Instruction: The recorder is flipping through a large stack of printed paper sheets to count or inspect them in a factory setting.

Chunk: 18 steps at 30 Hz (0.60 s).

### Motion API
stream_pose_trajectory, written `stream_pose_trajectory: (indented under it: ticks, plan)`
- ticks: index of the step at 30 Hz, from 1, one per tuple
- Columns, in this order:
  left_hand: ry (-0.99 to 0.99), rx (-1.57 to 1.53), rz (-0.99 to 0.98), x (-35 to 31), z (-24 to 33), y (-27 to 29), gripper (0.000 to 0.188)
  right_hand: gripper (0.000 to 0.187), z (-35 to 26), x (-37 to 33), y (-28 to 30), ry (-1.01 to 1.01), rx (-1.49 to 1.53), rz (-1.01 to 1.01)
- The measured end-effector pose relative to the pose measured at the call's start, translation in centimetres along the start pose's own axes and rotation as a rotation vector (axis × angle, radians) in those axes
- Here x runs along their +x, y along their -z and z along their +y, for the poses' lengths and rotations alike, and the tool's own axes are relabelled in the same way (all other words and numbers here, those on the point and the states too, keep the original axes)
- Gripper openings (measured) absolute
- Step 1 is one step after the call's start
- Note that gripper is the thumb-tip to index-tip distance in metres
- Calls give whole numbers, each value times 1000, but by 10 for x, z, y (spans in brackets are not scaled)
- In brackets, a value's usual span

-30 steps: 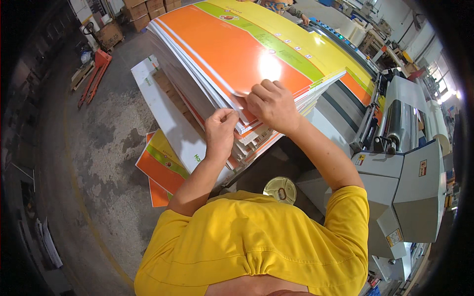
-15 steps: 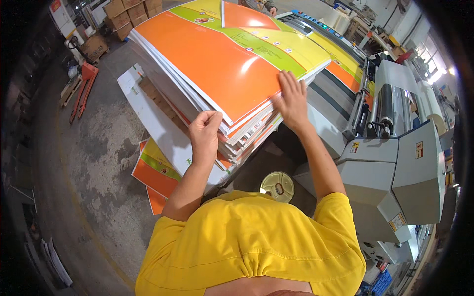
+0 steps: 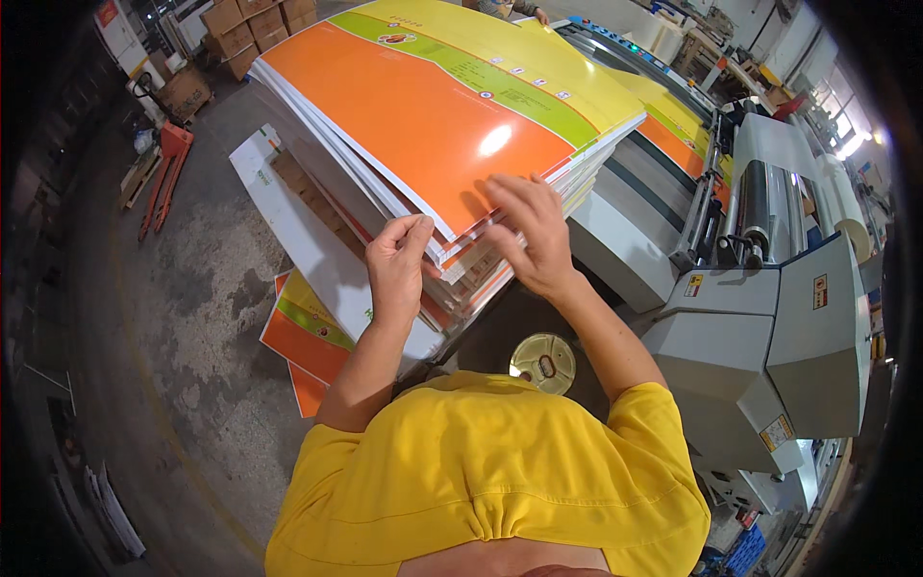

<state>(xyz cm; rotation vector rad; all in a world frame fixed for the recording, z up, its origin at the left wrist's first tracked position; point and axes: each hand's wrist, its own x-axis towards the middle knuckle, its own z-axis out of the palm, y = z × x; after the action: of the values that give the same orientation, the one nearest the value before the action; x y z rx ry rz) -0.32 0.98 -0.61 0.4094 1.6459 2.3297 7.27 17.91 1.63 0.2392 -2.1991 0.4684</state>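
Observation:
In front of me rises a tall stack of large printed sheets (image 3: 413, 120), glossy orange, green and yellow on top with white edges. My left hand (image 3: 396, 274) is closed at the stack's near left corner, thumb and forefinger pinching the edge of a printed sheet; how many sheets it grips I cannot tell. My right hand (image 3: 532, 236) is open, fingers spread and slightly blurred, over the near edge to the right of my left hand. Its fingertips reach the orange surface; whether they touch it I cannot tell.
Another person's hand (image 3: 541, 16) is at the stack's far edge. A grey machine (image 3: 716, 317) with film rolls (image 3: 760, 207) stands right. A round yellowish lid (image 3: 542, 363) lies below. Left are loose printed sheets (image 3: 303, 337), a white board (image 3: 288, 226) and an orange pallet jack (image 3: 171, 173).
My right hand has slid left from the near right corner, along the front edge. The orange flap at the far side is gone from view. My left hand stays nearly in place.

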Motion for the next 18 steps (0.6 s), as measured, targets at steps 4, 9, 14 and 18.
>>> stream_pose_trajectory:
  ticks: [4,9,14,18]
  plan:
    - [-31,-32,33,1,1,-3,19,34,-7,19,-9,245,-97,-108]
    - [-43,5,-35,2,-2,1,23,18,8,24,-8,12,-198,-170]
    - [-40,-41,-34,1,-4,3,24,37,29,16,2,-239,-299,-50]
    - [-44,-48,-27,0,-5,2,24,63,40,-18,-11,-192,-386,-122]
